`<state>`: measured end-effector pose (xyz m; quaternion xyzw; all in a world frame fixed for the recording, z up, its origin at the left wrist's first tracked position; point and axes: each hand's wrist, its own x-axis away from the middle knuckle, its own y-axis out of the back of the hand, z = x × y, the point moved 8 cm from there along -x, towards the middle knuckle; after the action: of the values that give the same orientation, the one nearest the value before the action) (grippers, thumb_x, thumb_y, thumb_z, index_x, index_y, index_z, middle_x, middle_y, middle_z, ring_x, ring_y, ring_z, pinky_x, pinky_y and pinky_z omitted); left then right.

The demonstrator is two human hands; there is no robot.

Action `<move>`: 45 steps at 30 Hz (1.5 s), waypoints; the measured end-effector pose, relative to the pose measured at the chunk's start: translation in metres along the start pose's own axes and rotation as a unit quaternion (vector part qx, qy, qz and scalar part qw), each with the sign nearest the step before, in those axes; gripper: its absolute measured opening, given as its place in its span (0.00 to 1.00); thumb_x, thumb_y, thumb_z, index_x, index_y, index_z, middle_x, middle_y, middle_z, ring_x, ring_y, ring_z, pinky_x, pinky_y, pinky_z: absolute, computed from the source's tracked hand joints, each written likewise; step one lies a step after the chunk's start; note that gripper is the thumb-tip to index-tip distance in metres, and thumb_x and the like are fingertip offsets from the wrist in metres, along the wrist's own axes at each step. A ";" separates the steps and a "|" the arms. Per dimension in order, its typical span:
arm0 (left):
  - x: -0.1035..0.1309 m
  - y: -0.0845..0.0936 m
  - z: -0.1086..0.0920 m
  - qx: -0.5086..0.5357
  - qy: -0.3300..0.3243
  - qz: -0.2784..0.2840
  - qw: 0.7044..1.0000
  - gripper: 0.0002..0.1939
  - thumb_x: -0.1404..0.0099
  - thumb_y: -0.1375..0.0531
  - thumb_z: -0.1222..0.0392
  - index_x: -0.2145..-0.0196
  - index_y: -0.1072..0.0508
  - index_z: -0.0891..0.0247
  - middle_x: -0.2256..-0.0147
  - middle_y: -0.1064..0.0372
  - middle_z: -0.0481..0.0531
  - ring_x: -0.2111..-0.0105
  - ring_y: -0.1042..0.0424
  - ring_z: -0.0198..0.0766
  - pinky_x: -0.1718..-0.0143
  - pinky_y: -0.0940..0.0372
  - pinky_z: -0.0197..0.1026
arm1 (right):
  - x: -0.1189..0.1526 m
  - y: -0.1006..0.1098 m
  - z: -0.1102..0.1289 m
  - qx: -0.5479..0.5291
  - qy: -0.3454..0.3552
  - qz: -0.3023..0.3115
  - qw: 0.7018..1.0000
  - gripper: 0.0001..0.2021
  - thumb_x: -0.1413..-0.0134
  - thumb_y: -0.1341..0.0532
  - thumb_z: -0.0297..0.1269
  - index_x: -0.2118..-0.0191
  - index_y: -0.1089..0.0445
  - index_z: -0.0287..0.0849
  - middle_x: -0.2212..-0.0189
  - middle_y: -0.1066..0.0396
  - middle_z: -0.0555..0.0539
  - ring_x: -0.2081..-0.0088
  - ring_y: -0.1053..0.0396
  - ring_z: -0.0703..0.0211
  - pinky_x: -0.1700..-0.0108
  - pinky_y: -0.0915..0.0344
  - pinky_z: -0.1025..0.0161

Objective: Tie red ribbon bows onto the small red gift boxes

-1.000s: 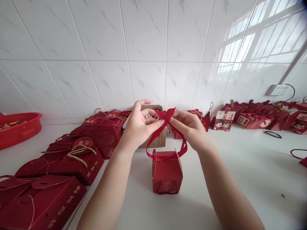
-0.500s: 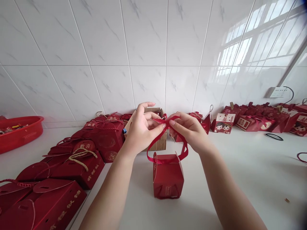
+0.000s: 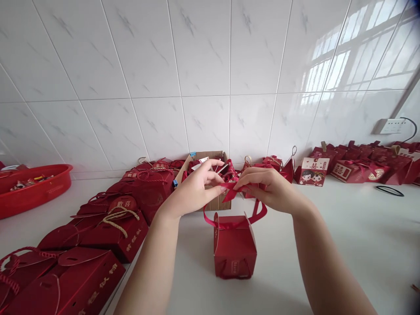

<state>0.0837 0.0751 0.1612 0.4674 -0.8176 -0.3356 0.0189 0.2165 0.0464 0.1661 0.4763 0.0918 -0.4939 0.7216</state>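
Note:
A small red gift box point(image 3: 235, 245) stands upright on the white table, directly below my hands. Red ribbon point(image 3: 230, 192) runs through its top and rises in a loop on both sides to my fingers. My left hand point(image 3: 200, 186) pinches the ribbon between thumb and fingers. Beside it, my right hand point(image 3: 267, 183) is closed on the ribbon too, its fingers bent down over it. One pointed ribbon end hangs between the hands. The fingers partly hide where the strands cross.
Red gift boxes point(image 3: 111, 236) with cord handles line the left side. A cardboard box point(image 3: 218, 203) with red items stands behind my hands. At far left is a red basin point(image 3: 62, 188). More red boxes point(image 3: 361, 168) and a black ring point(image 3: 390, 190) lie at right.
Both hands have come down a little toward the box. My right hand has turned its fingers downward over the ribbon, and a ribbon end now hangs between the hands. The view has shifted slightly.

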 end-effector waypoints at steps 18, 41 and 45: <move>-0.001 0.007 -0.009 -0.062 -0.026 -0.096 0.993 0.23 0.33 0.53 0.43 0.47 0.35 0.55 0.70 0.27 0.50 0.61 0.28 0.42 0.53 0.37 0.47 | -0.002 -0.001 0.005 0.078 0.007 -0.038 0.996 0.16 0.47 0.44 0.24 0.60 0.23 0.48 0.65 0.26 0.47 0.63 0.30 0.58 0.63 0.32 0.61; 0.080 -0.003 0.068 -0.501 -0.017 0.027 0.865 0.20 0.37 0.52 0.67 0.79 0.25 0.63 0.75 0.37 0.56 0.67 0.35 0.44 0.65 0.38 0.44 | 0.179 -0.008 -0.119 -0.164 -0.361 0.178 0.901 0.10 0.48 0.38 0.43 0.67 0.25 0.42 0.67 0.28 0.45 0.65 0.34 0.57 0.59 0.37 0.57; 0.101 -0.021 0.109 -0.483 0.048 0.062 0.872 0.17 0.40 0.50 0.70 0.78 0.25 0.63 0.73 0.36 0.57 0.68 0.33 0.45 0.66 0.38 0.45 | 0.209 -0.010 -0.131 -0.112 -0.413 0.213 0.879 0.11 0.48 0.40 0.44 0.68 0.26 0.42 0.69 0.28 0.46 0.66 0.33 0.55 0.59 0.36 0.55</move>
<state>0.0054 0.0479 0.0361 0.3638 -0.5789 -0.6639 0.3028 0.3568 0.0167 -0.0352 0.1533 -0.2632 -0.4667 0.8303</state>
